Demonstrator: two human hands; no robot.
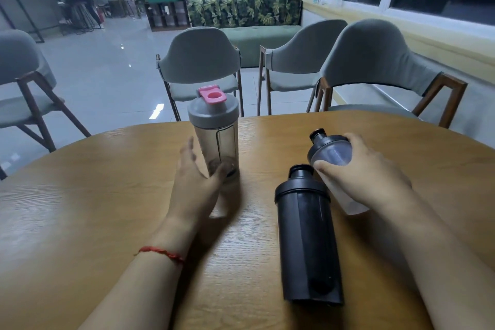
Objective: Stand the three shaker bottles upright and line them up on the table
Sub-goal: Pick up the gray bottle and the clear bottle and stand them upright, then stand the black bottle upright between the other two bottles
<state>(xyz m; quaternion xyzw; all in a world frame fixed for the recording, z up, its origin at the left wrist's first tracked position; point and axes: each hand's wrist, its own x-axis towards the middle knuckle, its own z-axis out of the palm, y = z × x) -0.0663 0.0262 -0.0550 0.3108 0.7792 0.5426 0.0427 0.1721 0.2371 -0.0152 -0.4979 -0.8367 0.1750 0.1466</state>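
Gripping tilted clear bottle [330,154] in right hand [367,177], left hand [195,182] open beside upright, seemingly empty pink-capped bottle [214,128]

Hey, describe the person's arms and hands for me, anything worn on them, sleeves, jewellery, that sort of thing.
Both forearms are bare as far as the view shows, with no sleeves in sight. The left wrist carries a thin red braided string bracelet. The left hand and the right hand wear no gloves, and no rings or watch show.
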